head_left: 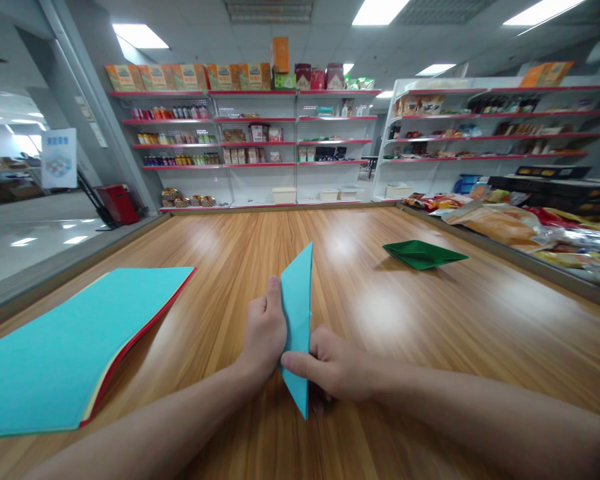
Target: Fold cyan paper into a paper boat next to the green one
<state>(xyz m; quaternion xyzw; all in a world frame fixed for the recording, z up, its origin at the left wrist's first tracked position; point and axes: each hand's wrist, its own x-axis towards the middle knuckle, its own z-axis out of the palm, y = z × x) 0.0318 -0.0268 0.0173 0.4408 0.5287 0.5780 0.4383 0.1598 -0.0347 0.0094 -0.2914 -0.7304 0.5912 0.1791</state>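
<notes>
A folded turquoise paper stands on edge above the wooden table, its pointed ends toward and away from me. My left hand grips its left side, thumb up along the fold. My right hand pinches its lower right part, thumb pressed on the paper. Both hands are closed on it.
A stack of coloured sheets with a turquoise top sheet lies at the left. A folded green paper shape rests at the right rear. Packaged snacks line the right edge. Store shelves stand behind.
</notes>
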